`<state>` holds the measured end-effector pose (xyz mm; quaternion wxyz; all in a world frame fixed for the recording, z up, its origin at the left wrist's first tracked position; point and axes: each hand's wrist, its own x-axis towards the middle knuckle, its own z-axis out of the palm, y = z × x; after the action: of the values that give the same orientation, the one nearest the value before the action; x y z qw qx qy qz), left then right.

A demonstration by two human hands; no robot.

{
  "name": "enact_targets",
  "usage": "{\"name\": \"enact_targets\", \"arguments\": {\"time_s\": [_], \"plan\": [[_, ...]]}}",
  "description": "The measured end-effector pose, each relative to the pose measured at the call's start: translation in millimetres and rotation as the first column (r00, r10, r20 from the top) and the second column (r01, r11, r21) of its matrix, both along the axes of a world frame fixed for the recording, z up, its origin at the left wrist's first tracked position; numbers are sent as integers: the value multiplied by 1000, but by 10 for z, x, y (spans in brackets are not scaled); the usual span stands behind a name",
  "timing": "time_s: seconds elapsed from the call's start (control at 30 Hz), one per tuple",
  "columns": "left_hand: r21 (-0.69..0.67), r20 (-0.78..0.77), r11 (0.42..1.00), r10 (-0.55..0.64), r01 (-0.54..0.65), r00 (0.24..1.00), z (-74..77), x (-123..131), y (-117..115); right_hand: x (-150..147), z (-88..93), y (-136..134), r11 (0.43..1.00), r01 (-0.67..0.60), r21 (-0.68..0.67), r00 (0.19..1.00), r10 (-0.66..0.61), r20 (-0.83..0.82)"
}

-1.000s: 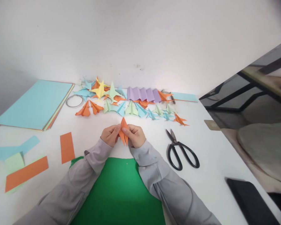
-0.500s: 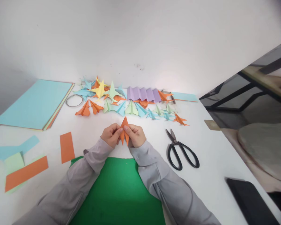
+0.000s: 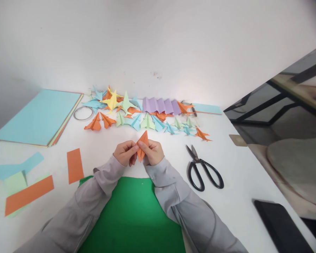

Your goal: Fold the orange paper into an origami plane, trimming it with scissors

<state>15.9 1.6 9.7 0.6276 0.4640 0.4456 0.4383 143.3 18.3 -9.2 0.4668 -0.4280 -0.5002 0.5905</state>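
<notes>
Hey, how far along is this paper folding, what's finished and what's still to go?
Done: a row of small folded paper shapes, orange, blue, green and yellow, lies by the wall. In hand: left hand and right hand pinch one orange folded paper piece, seemingly mid-fold. Left, probably: two flat orange paper strips and a stack of pale blue sheets lie unfolded on the left.

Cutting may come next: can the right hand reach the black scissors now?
Probably yes: the scissors lie just right of the right hand, nothing between them, though that hand pinches the orange paper fold.
</notes>
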Motion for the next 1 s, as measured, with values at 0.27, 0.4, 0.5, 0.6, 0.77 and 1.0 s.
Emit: {"name": "enact_targets", "arguments": {"time_s": [0.27, 0.4, 0.5, 0.6, 0.77, 1.0], "plan": [[-118, -98, 990, -87, 75, 991, 37, 92, -60, -13, 13, 25, 983, 172, -58, 979, -177, -101], [-132, -91, 986, -111, 98, 990, 2, 88, -50, 2, 3, 44, 988, 133, -81, 986, -140, -88], [-137, -104, 982, -146, 131, 984, -2, 84, -54, 9, 19, 45, 991, 100, -95, 992, -107, -74], [-126, -109, 983, -147, 133, 983, 13, 88, -61, 6, 30, 45, 986, 115, -123, 986, -129, -105], [-85, -168, 991, -120, 106, 979, 26, 101, -73, -4, 26, 53, 975, 138, -172, 972, -167, -167], [-98, -160, 986, -152, 138, 975, 35, 82, -88, -11, 40, 58, 975, 156, -160, 969, -183, -165]]}}
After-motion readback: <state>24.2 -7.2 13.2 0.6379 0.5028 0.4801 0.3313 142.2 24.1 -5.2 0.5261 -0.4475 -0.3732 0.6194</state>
